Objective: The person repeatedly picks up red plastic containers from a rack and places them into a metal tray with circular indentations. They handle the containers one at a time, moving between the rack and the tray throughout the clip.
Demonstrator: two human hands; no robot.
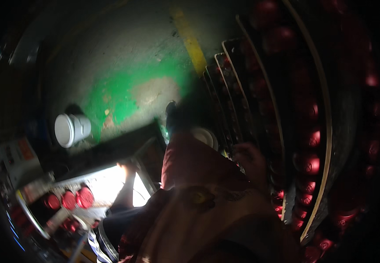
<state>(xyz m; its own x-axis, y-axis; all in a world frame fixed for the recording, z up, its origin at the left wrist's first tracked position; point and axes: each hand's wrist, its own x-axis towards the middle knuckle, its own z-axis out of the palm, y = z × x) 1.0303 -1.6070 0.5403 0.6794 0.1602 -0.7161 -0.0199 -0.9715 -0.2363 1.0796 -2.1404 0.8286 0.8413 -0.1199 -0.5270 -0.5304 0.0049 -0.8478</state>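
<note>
My left hand (127,170) is at the far edge of a brightly lit white work surface (104,182). Glare washes out its fingers, so I cannot tell whether they grip anything. Left of it, a short row of round red metallic pieces (69,200) sits on the same bench. My right hand (248,154) hangs low in shadow beside the racks on the right. Its fingers look loosely apart, with nothing visible in them. Close by stand shelves holding rows of red rounded parts (311,164).
A lidded white bucket (72,130) stands on the worn green and grey floor (126,94). A yellow line (189,44) crosses the floor. Pale-edged shelf boards (328,127) rise along my right. A grey box with an orange panel (19,158) is at far left. A pale round object (205,136) lies near my leg.
</note>
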